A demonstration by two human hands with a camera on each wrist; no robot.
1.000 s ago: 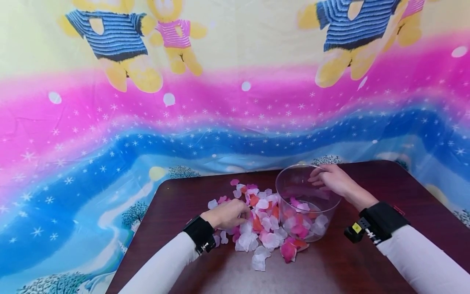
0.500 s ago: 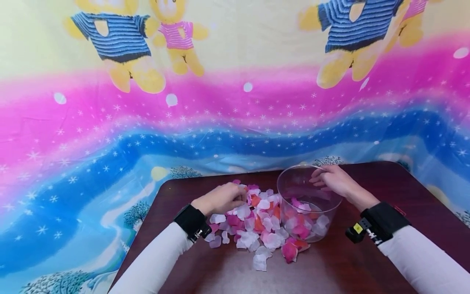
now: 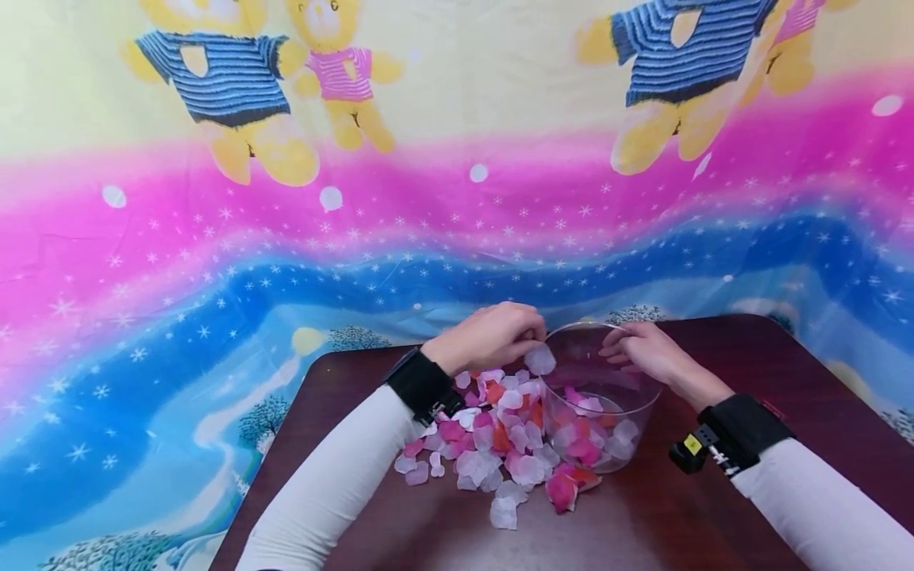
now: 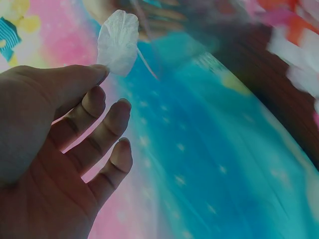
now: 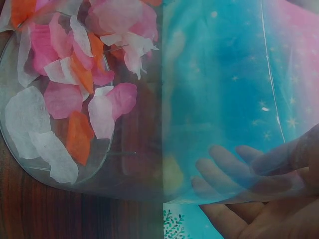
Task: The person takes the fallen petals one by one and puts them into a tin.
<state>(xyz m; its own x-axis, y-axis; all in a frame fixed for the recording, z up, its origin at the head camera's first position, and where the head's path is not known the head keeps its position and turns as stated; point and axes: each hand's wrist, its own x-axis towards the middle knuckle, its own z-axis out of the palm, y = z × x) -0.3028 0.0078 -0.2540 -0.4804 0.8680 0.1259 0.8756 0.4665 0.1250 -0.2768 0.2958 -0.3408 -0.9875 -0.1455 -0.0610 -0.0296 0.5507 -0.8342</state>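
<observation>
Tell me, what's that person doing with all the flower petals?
A person sits at a dark wooden table with a heap of pink, white and orange petals on it. The left hand pinches one white petal and holds it up by the rim of a clear round bowl. The right hand grips the bowl's far rim. Some petals already lie in the bottom of the bowl, and many more are on the table beside it.
</observation>
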